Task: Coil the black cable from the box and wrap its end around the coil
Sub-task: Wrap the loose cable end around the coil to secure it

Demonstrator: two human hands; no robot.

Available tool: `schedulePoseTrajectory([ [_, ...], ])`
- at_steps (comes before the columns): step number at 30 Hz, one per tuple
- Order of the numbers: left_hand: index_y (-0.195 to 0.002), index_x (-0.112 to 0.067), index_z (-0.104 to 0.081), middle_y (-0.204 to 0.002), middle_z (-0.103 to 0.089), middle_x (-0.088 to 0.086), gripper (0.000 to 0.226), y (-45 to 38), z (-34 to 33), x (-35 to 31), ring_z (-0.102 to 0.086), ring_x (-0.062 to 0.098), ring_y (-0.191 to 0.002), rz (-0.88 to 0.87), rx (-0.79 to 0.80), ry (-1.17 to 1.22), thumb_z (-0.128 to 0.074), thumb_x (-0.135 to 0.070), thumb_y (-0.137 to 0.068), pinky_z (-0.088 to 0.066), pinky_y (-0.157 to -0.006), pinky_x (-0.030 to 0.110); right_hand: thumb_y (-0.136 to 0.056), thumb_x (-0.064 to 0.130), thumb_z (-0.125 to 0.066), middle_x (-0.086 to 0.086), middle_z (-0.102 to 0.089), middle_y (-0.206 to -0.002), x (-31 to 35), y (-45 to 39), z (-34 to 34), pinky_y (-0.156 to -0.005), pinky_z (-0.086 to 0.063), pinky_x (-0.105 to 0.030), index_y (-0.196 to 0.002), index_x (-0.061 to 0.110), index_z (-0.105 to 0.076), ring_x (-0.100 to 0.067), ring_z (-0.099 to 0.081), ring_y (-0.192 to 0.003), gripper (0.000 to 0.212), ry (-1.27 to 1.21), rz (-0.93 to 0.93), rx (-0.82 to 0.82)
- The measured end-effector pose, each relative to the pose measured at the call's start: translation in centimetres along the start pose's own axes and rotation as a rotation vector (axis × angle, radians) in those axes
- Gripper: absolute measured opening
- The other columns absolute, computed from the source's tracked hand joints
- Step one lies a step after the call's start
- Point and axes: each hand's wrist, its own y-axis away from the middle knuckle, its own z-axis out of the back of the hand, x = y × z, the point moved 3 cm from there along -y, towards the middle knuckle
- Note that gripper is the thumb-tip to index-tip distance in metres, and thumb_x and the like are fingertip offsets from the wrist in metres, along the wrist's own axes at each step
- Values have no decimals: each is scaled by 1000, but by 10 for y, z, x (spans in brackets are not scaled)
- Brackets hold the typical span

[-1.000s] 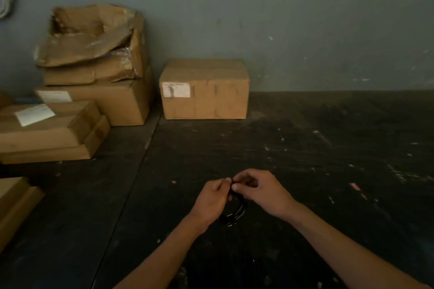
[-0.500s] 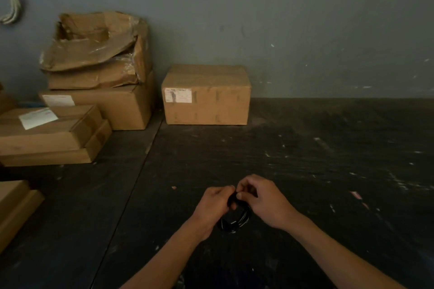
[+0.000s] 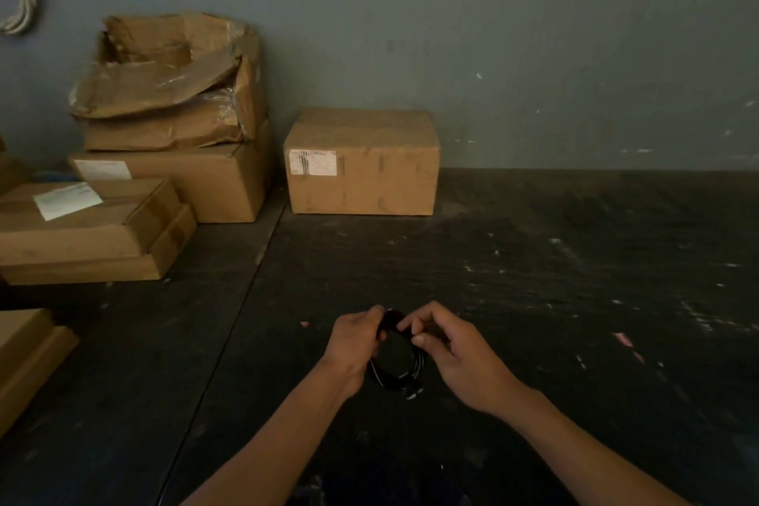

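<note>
The dark counter (image 3: 534,279) fills the view, boxes at its ten o'clock. Near six o'clock both hands have moved closer together: the left hand (image 3: 353,345) grips the black cable (image 3: 396,362) coil, and the right hand (image 3: 447,353) now pinches its top, probably wrapping the end.

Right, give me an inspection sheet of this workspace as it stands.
Surface: dark table, scuffed, pale flecks.
Job's things: black cable, coiled, held above the table.
Clutter: sealed box at the wall; torn box atop stacked boxes.
Grippers: left hand grips the coil's side; right hand pinches its top.
Cables: pale cord hanging on the wall.
Surroundings: grey wall.
</note>
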Motion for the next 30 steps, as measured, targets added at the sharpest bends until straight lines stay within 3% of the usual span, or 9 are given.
schedulePoseTrajectory([
  [3, -85, -6, -66, -67, -54, 3, 33, 1, 2, -3, -48, 13, -60, -102, -40, -86, -47, -28, -101, -43, -64, 29, -94, 18, -60, -1, -68, -106, -2, 1, -3, -90, -56, -34, -95, 15, -61, -15, -66, -103, 3, -251, -88, -93],
  [6, -81, -6, -67, -67, -58, 1, 34, 7, -1, -10, -53, 9, -58, -300, -32, -224, -46, -24, -102, -46, -59, 22, -91, 32, -61, -14, -68, -96, -8, -2, -7, -85, -59, -43, -95, 6, -64, -32, -69, -94, 26, -619, -362, -229],
  [10, -79, -12, -65, -67, -60, -5, 30, 14, -4, -19, -57, -4, -53, -500, -1, -381, -46, -19, -102, -44, -51, 11, -87, 16, -69, -20, -68, -111, -14, -1, -12, -75, -59, -35, -112, 1, -62, -28, -67, -89, 30, -893, -699, -170],
  [14, -80, -14, -64, -68, -61, -4, 31, 14, -6, -20, -58, -2, -57, -555, 14, -419, -44, -21, -102, -46, -54, 12, -88, 12, -67, -16, -68, -101, -12, 1, -14, -65, -53, -29, -112, 3, -67, -21, -64, -78, 26, -922, -751, -123],
  [19, -79, -19, -63, -68, -59, -7, 31, 13, -7, -15, -54, -2, -58, -490, 61, -252, -43, -25, -102, -43, -57, 10, -90, 12, -65, -8, -65, -83, -15, -1, -13, -60, -49, -26, -109, 5, -68, -16, -58, -70, 21, -909, -738, -194],
  [22, -112, -24, -67, -107, -69, -7, 22, 9, -6, -12, -64, -2, -95, -446, 111, -215, -49, -20, -100, -51, -81, 16, -90, 11, -64, -9, -65, -83, -23, 4, -17, -63, -49, -27, -107, 6, -70, -17, -58, -71, 18, -887, -751, -206],
  [24, -121, -25, -63, -120, -66, -4, 27, 6, -4, -12, -62, 5, -111, -442, 116, -216, -48, -17, -100, -51, -94, 26, -90, 10, -63, -10, -64, -82, -28, 8, -22, -60, -49, -27, -106, 5, -70, -17, -58, -69, 17, -867, -793, -207],
  [30, -119, -33, -60, -111, -66, -6, 28, 7, -7, -9, -63, 5, -103, -486, 68, -385, -41, -20, -103, -52, -92, 25, -87, 11, -69, -9, -63, -72, -36, 5, -37, -46, -43, -23, -104, 3, -70, -14, -54, -56, 19, -896, -957, -241],
])
